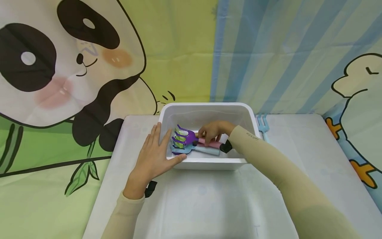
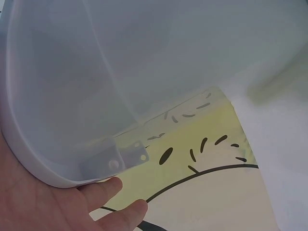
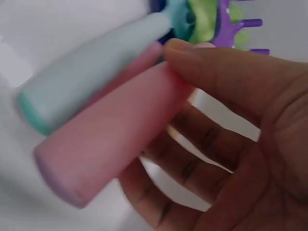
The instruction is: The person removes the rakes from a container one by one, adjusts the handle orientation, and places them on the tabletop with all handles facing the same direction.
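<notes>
Right hand [image 1: 213, 131] is down inside the white bin [image 1: 206, 109], fingers and thumb pinching the pink handle [image 3: 110, 139] of the purple rake [image 1: 186, 135]. The rake has a purple clawed head with curved tines pointing away from the hand, toward the bin's left wall. Right under it lies a blue rake [image 1: 183, 150] with a pale blue-green handle [image 3: 91, 77], the two handles side by side and touching; something green [image 1: 180, 136] shows between the heads, but its shape is hidden. In the right wrist view the pink handle sits between thumb tip and curled fingers, slightly blurred.

Left hand [image 1: 153, 154] lies flat and spread against the bin's left wall and near corner, fingers straight, thumb along the front rim, palm on the table [image 1: 209, 205]. Past the right forearm, outside the bin's right wall, a light blue fork [image 1: 263, 123] rests on the table. Behind everything hangs a cartoon panda backdrop [image 1: 59, 66].
</notes>
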Demonstrator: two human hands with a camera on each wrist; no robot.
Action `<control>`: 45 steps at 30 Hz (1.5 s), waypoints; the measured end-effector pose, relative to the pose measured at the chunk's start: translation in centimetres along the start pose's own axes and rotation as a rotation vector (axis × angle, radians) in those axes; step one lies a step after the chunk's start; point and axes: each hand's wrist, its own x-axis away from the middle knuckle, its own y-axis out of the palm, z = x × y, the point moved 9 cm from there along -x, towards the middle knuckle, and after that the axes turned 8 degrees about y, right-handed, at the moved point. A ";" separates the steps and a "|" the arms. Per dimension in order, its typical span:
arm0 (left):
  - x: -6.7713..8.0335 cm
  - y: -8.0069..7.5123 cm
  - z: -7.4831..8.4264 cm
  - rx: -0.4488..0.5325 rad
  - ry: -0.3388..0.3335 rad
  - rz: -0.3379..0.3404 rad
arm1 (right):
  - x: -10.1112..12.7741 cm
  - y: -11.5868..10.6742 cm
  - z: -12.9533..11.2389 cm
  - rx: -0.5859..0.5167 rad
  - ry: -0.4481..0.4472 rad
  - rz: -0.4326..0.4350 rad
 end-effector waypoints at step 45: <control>0.0 -0.1 0.2 0.019 0.019 -0.011 | 20.1 -7.5 6.8 -0.211 -0.138 0.328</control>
